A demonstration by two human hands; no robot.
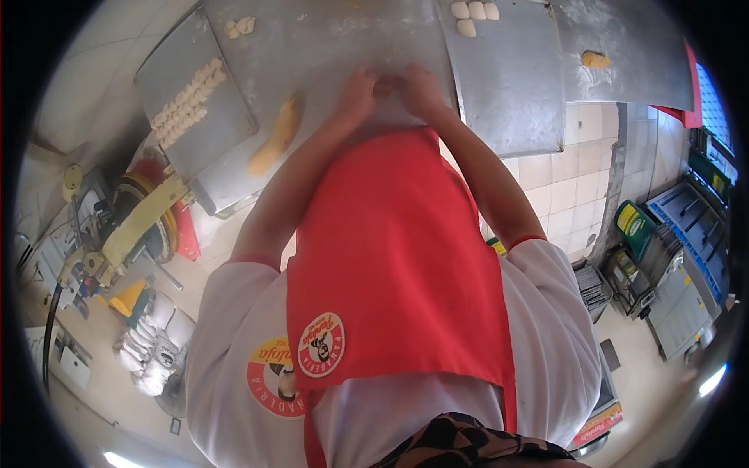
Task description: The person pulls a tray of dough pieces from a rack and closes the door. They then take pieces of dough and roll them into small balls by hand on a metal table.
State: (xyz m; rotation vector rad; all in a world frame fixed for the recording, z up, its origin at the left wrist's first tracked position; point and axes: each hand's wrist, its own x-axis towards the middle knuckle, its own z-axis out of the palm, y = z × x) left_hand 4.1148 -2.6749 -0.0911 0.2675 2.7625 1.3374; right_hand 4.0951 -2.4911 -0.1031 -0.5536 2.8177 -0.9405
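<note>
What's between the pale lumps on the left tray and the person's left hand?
A long yellowish strip, apparently dough, lies on the metal table between the pale lumps and the left hand, in the head view.

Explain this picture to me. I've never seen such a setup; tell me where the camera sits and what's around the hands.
No robot here: a person wears the camera on the head, looking down. Its fisheye lens bends straight edges. The red apron is the wearer's own. The left hand and right hand are close together at the metal table; whether they hold anything is unclear. To their left lies a long yellowish dough piece, then a metal sheet with pale dough pieces. To the right, another metal sheet carries a few rounder pieces.
</note>
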